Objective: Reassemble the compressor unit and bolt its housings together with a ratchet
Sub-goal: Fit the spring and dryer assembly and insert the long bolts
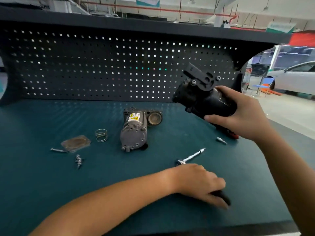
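Compressor body (134, 132), grey metal with a yellow warning label, lies on the teal desk (51, 184). Right of it and raised, the right grip (242, 114) clasps the black housing (199, 97); nearer than it, the left grip (199, 183) curls over a blurred black handle (223, 199). Behind it stands a dark pegboard (85, 68).

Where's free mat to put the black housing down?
Bare: back-left mat between pegboard and spring; near-left strip in front of the bolts. Crowded: around the motor; right side holds extension bar, small bit, left hand on a black handle.
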A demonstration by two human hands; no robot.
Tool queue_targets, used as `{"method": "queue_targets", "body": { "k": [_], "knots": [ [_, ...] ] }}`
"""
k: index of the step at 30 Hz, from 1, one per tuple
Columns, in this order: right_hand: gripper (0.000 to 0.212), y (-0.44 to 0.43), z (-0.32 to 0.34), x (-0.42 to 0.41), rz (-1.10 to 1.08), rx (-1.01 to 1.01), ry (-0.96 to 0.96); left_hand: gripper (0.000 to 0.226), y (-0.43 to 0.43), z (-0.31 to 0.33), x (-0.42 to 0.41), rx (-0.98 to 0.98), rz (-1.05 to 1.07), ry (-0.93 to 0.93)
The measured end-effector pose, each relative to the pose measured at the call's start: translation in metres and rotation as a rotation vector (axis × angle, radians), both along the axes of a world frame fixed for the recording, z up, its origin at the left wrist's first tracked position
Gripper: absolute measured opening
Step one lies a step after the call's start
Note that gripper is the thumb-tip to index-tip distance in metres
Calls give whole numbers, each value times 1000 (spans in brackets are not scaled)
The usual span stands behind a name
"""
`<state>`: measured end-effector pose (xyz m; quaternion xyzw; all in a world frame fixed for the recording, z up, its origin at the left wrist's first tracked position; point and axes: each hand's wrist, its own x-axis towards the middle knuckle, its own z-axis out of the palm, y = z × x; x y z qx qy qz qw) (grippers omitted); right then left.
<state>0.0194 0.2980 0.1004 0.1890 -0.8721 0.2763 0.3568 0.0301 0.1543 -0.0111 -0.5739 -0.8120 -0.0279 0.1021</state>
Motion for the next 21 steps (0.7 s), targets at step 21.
{"method": "queue_targets", "body": {
  "k": [21],
  "knots": [
    [45, -78, -41, -20, 274, 328, 516, 83, -152, 31, 26, 1102, -202, -2096]
  ]
}}
